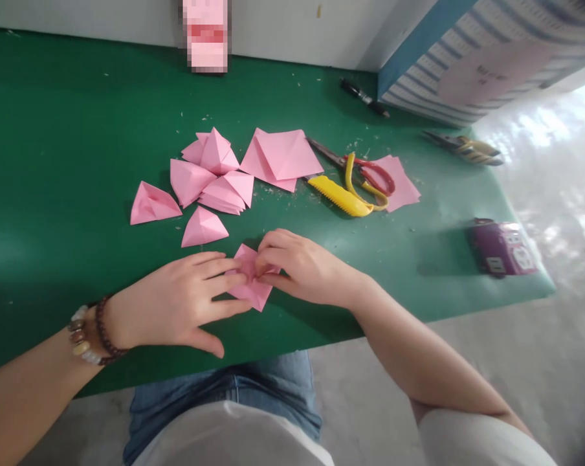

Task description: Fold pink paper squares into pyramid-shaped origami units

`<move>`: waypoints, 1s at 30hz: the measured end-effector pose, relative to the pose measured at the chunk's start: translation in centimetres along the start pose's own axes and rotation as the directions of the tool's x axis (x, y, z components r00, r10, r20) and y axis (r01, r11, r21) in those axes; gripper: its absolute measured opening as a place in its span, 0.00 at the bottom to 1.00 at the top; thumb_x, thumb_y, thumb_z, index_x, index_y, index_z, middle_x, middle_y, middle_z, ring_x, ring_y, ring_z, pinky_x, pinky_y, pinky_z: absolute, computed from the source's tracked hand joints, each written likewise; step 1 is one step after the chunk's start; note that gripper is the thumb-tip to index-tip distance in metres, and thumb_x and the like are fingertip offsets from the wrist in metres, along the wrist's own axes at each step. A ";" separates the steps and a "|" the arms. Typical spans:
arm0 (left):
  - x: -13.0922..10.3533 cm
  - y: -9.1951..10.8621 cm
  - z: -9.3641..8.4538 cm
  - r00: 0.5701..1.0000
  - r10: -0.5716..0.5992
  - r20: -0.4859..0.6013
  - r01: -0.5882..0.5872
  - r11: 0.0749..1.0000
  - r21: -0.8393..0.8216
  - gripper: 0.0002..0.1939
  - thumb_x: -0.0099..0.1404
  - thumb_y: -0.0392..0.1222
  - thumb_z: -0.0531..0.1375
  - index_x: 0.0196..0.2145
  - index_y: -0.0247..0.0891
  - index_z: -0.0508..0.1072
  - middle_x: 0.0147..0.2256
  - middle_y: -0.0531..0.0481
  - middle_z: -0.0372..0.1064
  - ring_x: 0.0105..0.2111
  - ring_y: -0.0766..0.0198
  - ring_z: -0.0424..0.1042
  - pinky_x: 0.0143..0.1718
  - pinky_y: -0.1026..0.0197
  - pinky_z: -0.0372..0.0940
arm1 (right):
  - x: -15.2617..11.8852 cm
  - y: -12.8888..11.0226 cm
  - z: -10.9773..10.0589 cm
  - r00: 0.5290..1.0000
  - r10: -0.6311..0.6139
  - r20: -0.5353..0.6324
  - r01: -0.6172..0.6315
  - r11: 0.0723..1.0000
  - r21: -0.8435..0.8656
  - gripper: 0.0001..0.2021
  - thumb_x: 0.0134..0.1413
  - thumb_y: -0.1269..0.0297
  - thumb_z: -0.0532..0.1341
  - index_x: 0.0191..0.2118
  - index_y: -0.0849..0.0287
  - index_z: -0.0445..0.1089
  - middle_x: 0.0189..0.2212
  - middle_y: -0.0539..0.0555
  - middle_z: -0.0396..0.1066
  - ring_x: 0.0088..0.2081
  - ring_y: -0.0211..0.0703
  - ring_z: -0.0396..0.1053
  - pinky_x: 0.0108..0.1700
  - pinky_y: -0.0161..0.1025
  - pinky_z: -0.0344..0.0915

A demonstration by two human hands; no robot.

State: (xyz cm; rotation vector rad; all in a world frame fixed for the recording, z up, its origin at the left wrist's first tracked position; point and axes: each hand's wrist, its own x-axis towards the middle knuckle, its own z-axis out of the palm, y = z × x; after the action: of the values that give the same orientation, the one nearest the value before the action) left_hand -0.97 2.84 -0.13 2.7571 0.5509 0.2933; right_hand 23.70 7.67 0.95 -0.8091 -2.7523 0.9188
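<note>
A small square of pink paper (259, 298) with fold creases lies flat on the green table near its front edge. My left hand (186, 298) is spread open, its fingertips resting on the paper's left side. At the right side, my right hand (297, 266) pinches a part of the paper between thumb and fingers; the pinched part is hidden. Just beyond, several folded pink paper pieces (206, 228) sit in a loose cluster. Flat pink paper squares (287, 152) lie to the right of that cluster.
Scissors (351, 169) and a yellow-handled cutter (338, 196) lie near more pink sheets (403, 184). Farther right are pliers (467, 147), a purple box (503, 248) and a black pen (365, 99). A striped box (442, 65) stands at the back right. Paper scraps dot the green table (79, 129).
</note>
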 end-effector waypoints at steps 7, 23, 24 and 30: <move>0.7 2.0 0.9 1.000 -0.011 -0.013 0.010 1.000 -0.021 0.35 0.57 0.58 0.67 0.54 0.30 0.70 0.54 0.38 0.70 0.58 0.47 0.65 0.61 0.48 0.62 | -0.1 -0.3 0.4 1.000 0.009 -0.013 -0.010 0.999 -0.054 0.03 0.57 0.74 0.60 0.35 0.60 0.70 0.36 0.56 0.68 0.39 0.45 0.66 0.43 0.42 0.65; 1.4 2.8 1.2 1.000 -0.015 0.013 0.015 1.000 0.013 0.36 0.57 0.53 0.68 0.55 0.25 0.67 0.52 0.36 0.71 0.51 0.46 0.69 0.53 0.49 0.69 | -0.4 -0.2 1.3 0.997 -0.004 -0.081 -0.008 0.988 -0.152 0.06 0.59 0.73 0.55 0.35 0.63 0.70 0.38 0.59 0.69 0.39 0.46 0.65 0.42 0.42 0.65; 1.4 2.8 1.2 1.000 -0.017 0.021 0.017 1.000 0.014 0.37 0.57 0.53 0.68 0.56 0.25 0.67 0.52 0.36 0.70 0.52 0.46 0.68 0.53 0.49 0.69 | -0.4 -0.2 1.4 0.996 -0.005 -0.084 -0.008 0.988 -0.152 0.06 0.59 0.73 0.55 0.35 0.63 0.70 0.38 0.59 0.69 0.39 0.46 0.64 0.42 0.42 0.65; 1.3 2.8 1.3 0.997 -0.050 0.058 0.051 0.998 -0.025 0.36 0.58 0.52 0.68 0.57 0.28 0.66 0.54 0.37 0.69 0.52 0.46 0.68 0.52 0.49 0.69 | -0.5 -0.2 1.5 0.996 -0.009 -0.093 -0.007 0.986 -0.169 0.07 0.59 0.73 0.55 0.35 0.63 0.70 0.38 0.59 0.69 0.38 0.45 0.63 0.42 0.42 0.64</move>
State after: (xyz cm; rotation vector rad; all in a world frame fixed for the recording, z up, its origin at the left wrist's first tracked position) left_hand 1.46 0.60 -0.17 2.7123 0.5966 0.2074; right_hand 23.61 6.48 -0.12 -0.8530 -2.7756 0.6361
